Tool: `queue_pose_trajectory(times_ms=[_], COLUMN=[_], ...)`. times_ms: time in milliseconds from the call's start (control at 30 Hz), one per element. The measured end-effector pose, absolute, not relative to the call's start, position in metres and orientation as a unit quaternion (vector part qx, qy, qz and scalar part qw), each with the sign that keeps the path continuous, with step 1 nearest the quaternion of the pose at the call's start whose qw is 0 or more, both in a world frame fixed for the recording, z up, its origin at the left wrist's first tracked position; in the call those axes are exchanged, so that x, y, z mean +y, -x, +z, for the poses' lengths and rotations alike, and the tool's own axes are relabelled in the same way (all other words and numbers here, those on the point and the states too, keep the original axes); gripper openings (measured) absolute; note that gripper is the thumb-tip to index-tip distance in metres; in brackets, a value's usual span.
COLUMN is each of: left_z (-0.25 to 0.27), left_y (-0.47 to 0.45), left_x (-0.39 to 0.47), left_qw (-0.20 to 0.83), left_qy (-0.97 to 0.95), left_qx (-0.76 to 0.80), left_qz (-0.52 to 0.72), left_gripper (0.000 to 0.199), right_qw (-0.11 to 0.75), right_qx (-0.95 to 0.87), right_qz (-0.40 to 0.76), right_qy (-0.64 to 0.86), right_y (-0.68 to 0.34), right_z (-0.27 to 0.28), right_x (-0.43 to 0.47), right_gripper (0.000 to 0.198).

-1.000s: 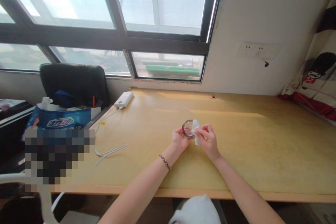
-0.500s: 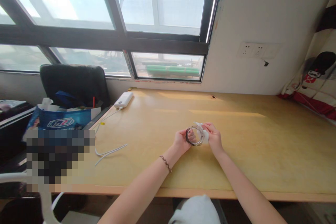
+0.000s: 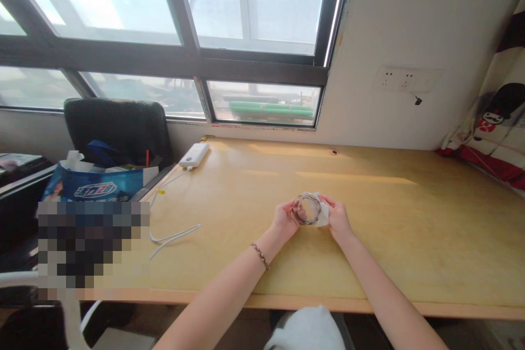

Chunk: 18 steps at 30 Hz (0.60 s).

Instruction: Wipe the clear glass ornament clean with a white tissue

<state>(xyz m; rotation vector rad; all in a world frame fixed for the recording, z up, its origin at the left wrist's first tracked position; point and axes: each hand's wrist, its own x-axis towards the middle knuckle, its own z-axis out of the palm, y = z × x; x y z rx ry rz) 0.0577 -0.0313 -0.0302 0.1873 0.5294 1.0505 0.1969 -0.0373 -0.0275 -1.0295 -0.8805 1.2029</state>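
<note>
Above the wooden table, my left hand (image 3: 286, 220) is closed on the left side of a shiny, dark-and-silver ring-shaped piece (image 3: 305, 223). Its round opening faces me, and some of my left fingers show through it. What kind of ring it is, I cannot make out. On the right, my right hand (image 3: 338, 219) pinches a white tissue (image 3: 324, 215), which lies against the ring's right rim. Part of the tissue is behind the ring. The right fingertips are partly hidden by the tissue.
The wooden table (image 3: 389, 229) spreads around my hands. A white power bank (image 3: 194, 155) lies at its far left, with a white cable (image 3: 174, 235) nearer me. Left of the table are a black chair (image 3: 118, 120) and a blue bag (image 3: 98, 186). A patterned curtain (image 3: 502, 115) hangs right.
The ring has turned in my hands, and more of its near rim shows. My right hand has slid slightly down along its right side with the tissue.
</note>
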Motion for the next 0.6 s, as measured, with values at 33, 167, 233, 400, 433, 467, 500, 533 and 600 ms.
queue_pose_trajectory(times_ms=[33, 167, 233, 400, 433, 467, 500, 533, 600], left_z=[-0.029, -0.026, -0.025, -0.021, -0.021, -0.020, -0.020, -0.019, -0.018], left_y=[-0.057, -0.058, -0.059, -0.063, -0.064, -0.065, -0.066, -0.066, -0.067], left_x=[-0.031, -0.033, -0.035, -0.041, -0.043, -0.044, -0.045, -0.046, -0.048], left_qw=[0.822, 0.803, 0.790, 0.771, 0.764, 0.756, 0.746, 0.734, 0.713], left_qy=[-0.091, -0.130, -0.171, -0.226, -0.242, -0.263, -0.285, -0.306, -0.335], left_qx=[0.254, 0.259, 0.253, 0.243, 0.248, 0.255, 0.263, 0.271, 0.279], left_qz=[0.501, 0.520, 0.532, 0.544, 0.543, 0.542, 0.541, 0.542, 0.549], left_gripper=[0.012, 0.008, 0.008, 0.015, 0.016, 0.017, 0.018, 0.019, 0.021], right_qw=[0.617, 0.618, 0.620, 0.617, 0.609, 0.599, 0.589, 0.579, 0.566], right_qx=[-0.384, -0.401, -0.428, -0.512, -0.531, -0.552, -0.573, -0.593, -0.622], right_qz=[0.522, 0.509, 0.481, 0.372, 0.360, 0.350, 0.340, 0.330, 0.310], right_qy=[0.447, 0.445, 0.449, 0.467, 0.466, 0.463, 0.458, 0.452, 0.442], right_y=[-0.197, -0.198, -0.198, -0.197, -0.196, -0.195, -0.193, -0.192, -0.188], right_z=[-0.028, -0.029, -0.029, -0.023, -0.021, -0.018, -0.015, -0.012, -0.007], right_x=[-0.037, -0.037, -0.037, -0.041, -0.043, -0.046, -0.048, -0.051, -0.056], right_gripper=[0.026, 0.025, 0.023, 0.019, 0.018, 0.018, 0.017, 0.017, 0.016])
